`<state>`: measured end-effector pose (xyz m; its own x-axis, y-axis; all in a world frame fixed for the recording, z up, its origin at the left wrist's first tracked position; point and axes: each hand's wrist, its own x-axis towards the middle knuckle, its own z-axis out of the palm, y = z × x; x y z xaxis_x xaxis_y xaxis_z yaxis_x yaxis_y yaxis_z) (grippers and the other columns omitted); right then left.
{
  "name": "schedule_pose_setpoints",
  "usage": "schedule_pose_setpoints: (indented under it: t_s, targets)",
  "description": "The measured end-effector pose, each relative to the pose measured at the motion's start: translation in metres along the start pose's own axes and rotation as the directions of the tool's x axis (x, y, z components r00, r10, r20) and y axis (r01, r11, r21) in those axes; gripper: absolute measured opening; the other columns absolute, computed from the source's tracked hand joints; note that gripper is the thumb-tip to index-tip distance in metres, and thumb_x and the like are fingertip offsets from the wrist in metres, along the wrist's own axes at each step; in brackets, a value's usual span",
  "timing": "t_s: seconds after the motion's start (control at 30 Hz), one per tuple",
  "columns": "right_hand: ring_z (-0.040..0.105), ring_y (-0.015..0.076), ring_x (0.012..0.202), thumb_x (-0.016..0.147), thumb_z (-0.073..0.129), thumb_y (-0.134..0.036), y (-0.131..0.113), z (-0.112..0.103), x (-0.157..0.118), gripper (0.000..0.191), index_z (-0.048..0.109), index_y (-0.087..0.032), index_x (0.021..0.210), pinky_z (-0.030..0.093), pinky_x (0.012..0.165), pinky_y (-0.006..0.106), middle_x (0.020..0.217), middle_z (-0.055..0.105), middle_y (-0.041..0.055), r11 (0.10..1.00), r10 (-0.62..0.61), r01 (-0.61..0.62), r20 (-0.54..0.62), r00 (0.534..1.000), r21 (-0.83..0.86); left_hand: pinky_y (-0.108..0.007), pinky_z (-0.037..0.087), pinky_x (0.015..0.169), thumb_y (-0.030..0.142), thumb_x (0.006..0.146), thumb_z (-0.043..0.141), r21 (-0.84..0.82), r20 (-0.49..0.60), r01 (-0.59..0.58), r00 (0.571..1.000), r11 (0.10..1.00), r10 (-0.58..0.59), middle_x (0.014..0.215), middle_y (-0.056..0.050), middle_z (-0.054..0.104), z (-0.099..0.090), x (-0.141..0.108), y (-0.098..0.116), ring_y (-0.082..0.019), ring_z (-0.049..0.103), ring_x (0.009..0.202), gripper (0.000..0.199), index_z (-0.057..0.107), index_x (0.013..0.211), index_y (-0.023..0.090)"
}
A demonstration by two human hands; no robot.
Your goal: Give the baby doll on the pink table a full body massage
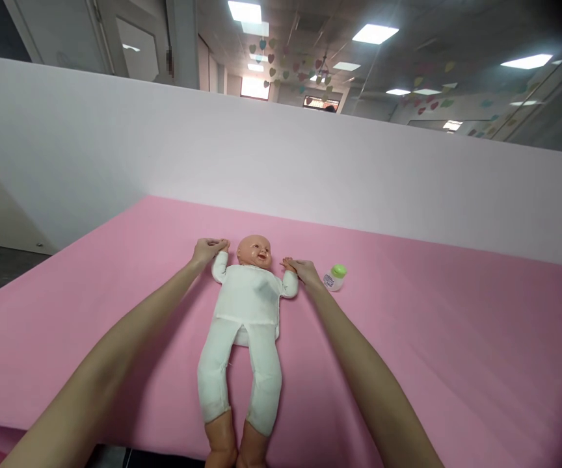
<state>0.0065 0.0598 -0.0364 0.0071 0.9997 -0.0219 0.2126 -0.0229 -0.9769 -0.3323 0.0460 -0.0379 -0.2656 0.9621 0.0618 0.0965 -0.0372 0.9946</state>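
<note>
A baby doll [248,296] with a white cloth body lies on its back on the pink-covered table [164,221], head toward the far side and feet at the near edge. Its arms are bent upward beside its head. On the left, my left hand [207,249] pinches one of the doll's hands. My right hand [306,270] holds the doll's other hand between the fingertips, to the right of the head.
Just right of my right hand, a small clear bottle [331,280] with a green cap rests on the pink cover. A white partition [281,156] rises behind the table's far edge.
</note>
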Motion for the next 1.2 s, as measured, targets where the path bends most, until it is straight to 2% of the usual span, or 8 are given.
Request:
schedule_pose_setpoints:
  t_s: [0.2,0.47,0.67,0.8,0.87,0.97,1.07,1.2]
  targets:
    - [0.072,0.0293,0.11,0.072,0.086,-0.057,-0.03,-0.025,-0.05,0.049,0.08,-0.018,0.101,0.056,0.098,0.041,0.115,0.078,0.012,0.971,-0.232,0.223,0.109,0.967,0.085,-0.038,0.059,0.086,0.052,0.067,0.09,-0.029,0.126,-0.302,0.945,0.953,0.303,0.105,-0.012,0.079,-0.042,-0.057,0.038,-0.029,0.074,0.099,0.047,0.081,0.099,0.019]
    - [0.071,0.0263,0.1,0.086,0.076,-0.043,-0.029,-0.035,-0.132,0.027,0.074,-0.021,0.1,0.058,0.092,0.042,0.104,0.076,0.0079,0.912,-0.359,0.401,0.305,0.882,-0.087,-0.033,0.056,0.085,0.045,0.084,0.078,0.183,0.412,-0.518,0.812,0.835,0.414,0.108,-0.006,0.08,-0.073,-0.133,0.016,-0.025,0.074,0.099,0.027,0.081,0.104,0.027]
    - [0.066,0.0259,0.11,0.102,0.055,-0.03,0.0,-0.038,-0.172,0.019,0.072,-0.028,0.109,0.052,0.099,0.044,0.117,0.073,0.007,0.744,-0.44,0.609,0.486,0.756,-0.274,-0.034,0.057,0.093,0.037,0.098,0.065,0.237,0.549,-0.753,0.625,0.614,0.554,0.11,-0.006,0.079,-0.072,-0.165,-0.006,-0.023,0.074,0.105,0.019,0.078,0.11,0.03]
    - [0.064,0.0268,0.118,0.104,0.049,-0.028,0.017,-0.035,-0.181,0.023,0.071,-0.029,0.109,0.051,0.102,0.046,0.122,0.072,0.0067,0.666,-0.487,0.67,0.489,0.723,-0.327,-0.036,0.057,0.096,0.033,0.101,0.061,0.211,0.607,-0.85,0.501,0.482,0.617,0.112,-0.007,0.079,-0.073,-0.169,-0.018,-0.023,0.074,0.11,0.019,0.078,0.111,0.028]
    - [0.064,0.027,0.118,0.104,0.05,-0.03,0.019,-0.033,-0.181,0.023,0.072,-0.029,0.11,0.052,0.103,0.047,0.122,0.073,0.0068,0.659,-0.502,0.677,0.478,0.721,-0.328,-0.037,0.056,0.098,0.035,0.101,0.061,0.208,0.592,-0.831,0.527,0.517,0.61,0.115,-0.007,0.079,-0.074,-0.168,-0.019,-0.023,0.073,0.112,0.021,0.077,0.112,0.027]
    - [0.067,0.0273,0.112,0.102,0.057,-0.038,0.013,-0.034,-0.173,0.02,0.073,-0.028,0.109,0.054,0.101,0.047,0.118,0.074,0.0078,0.715,-0.519,0.631,0.376,0.768,-0.301,-0.037,0.057,0.095,0.044,0.098,0.063,0.24,0.423,-0.673,0.721,0.7,0.548,0.114,-0.008,0.078,-0.074,-0.164,-0.011,-0.025,0.073,0.107,0.028,0.076,0.115,0.025]
    - [0.071,0.0287,0.103,0.091,0.072,-0.05,0.002,-0.039,-0.158,0.03,0.073,-0.023,0.104,0.058,0.097,0.047,0.11,0.076,0.0101,0.844,-0.49,0.494,0.075,0.868,-0.209,-0.04,0.058,0.092,0.054,0.088,0.073,0.186,0.091,-0.441,0.898,0.878,0.431,0.113,-0.01,0.078,-0.077,-0.15,0.002,-0.027,0.073,0.102,0.042,0.075,0.113,0.021]
    - [0.07,0.0321,0.115,0.078,0.082,-0.057,-0.006,-0.057,-0.133,0.055,0.073,-0.018,0.115,0.056,0.103,0.047,0.125,0.073,0.0143,0.947,-0.318,0.319,-0.219,0.922,-0.031,-0.04,0.057,0.093,0.054,0.073,0.086,0.005,-0.18,-0.248,0.953,0.969,0.245,0.116,-0.011,0.076,-0.093,-0.121,0.01,-0.028,0.071,0.106,0.06,0.072,0.119,0.018]
